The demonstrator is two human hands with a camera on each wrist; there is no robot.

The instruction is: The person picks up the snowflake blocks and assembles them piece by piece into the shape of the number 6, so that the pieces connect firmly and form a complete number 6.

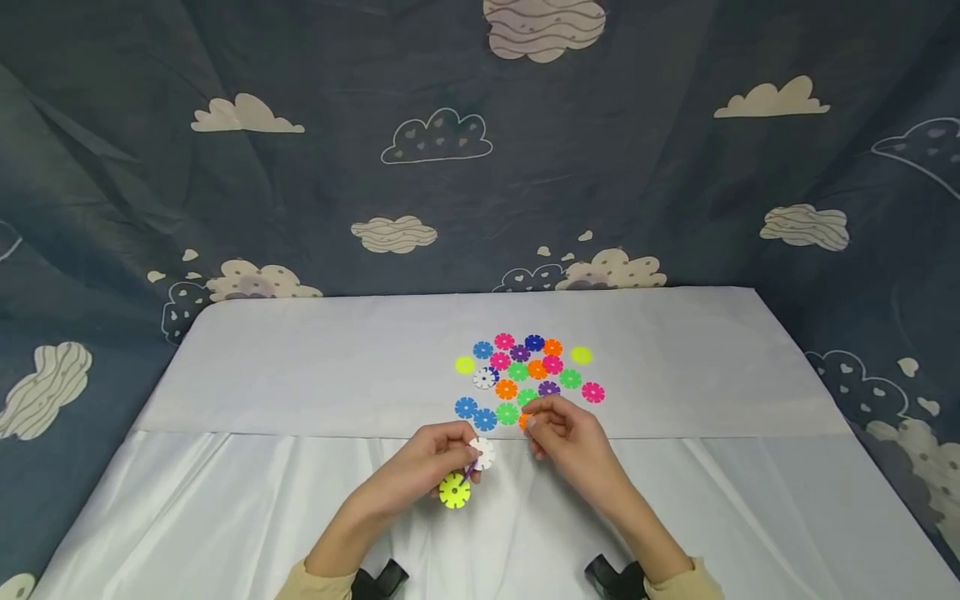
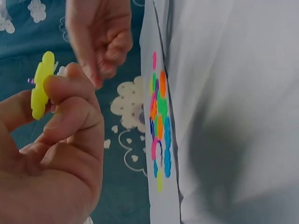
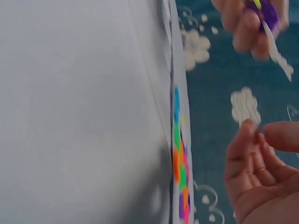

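My left hand [image 1: 423, 468] pinches a small joined group of notched plastic discs. In it are a yellow disc [image 1: 454, 493], a white disc [image 1: 484, 452] and, between them, a purple disc [image 3: 269, 16] seen nearly edge-on from the head. My right hand [image 1: 576, 440] hovers at the near side of the loose discs, fingers loosely bent and holding nothing. From the head, its fingertips overlap an orange disc [image 1: 522, 422]. In the right wrist view, thumb and index finger [image 3: 246, 135] come close together with only background between them.
Several loose discs lie flat beyond the hands, among them a green disc [image 1: 507, 414], a blue disc [image 1: 485, 419] and a pink disc [image 1: 593, 392]. They rest on a white board [image 1: 300, 367] with creased white cloth [image 1: 247, 492] before it. A dark cloud-print curtain [image 1: 637, 150] stands behind.
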